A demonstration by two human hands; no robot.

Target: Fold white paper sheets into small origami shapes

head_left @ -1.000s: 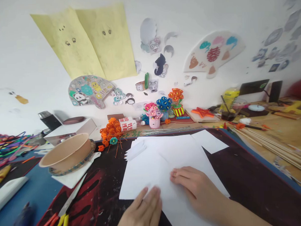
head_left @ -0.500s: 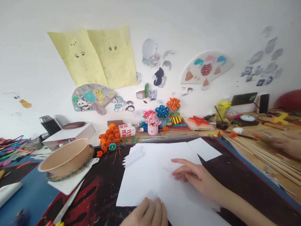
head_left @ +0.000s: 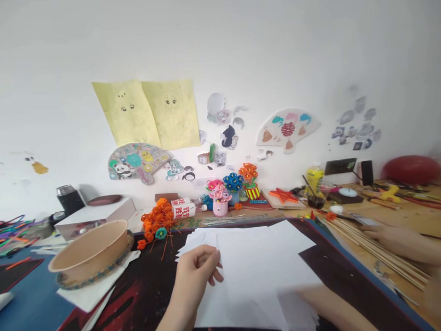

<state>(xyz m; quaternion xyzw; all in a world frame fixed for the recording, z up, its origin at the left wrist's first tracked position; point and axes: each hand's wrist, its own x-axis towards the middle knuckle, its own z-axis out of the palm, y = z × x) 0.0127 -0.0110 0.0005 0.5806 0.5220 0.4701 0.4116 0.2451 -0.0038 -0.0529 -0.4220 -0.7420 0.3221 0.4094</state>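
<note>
White paper sheets [head_left: 253,265] lie overlapped on the dark mat in front of me, their corners fanned at the upper left and right. Over the left part of the sheets is my left hand [head_left: 198,265], its fingers curled in and the thumb against them. Whatever may be between those fingers is hidden. At the lower right of the sheets, my right hand [head_left: 307,296] is smeared by motion, so its fingers cannot be made out. It is close to the paper's edge.
Left of the sheets, a tan bowl [head_left: 89,252] and scissors [head_left: 95,314] lie near orange pipe-cleaner flowers [head_left: 157,221]. Small flower pots [head_left: 220,206] line the wall. On the right are wooden sticks [head_left: 375,252] and another person's hand [head_left: 393,239].
My left hand has moved from the paper's bottom edge up over its left side. My right hand has drawn down towards the lower right. The view has tilted up.
</note>
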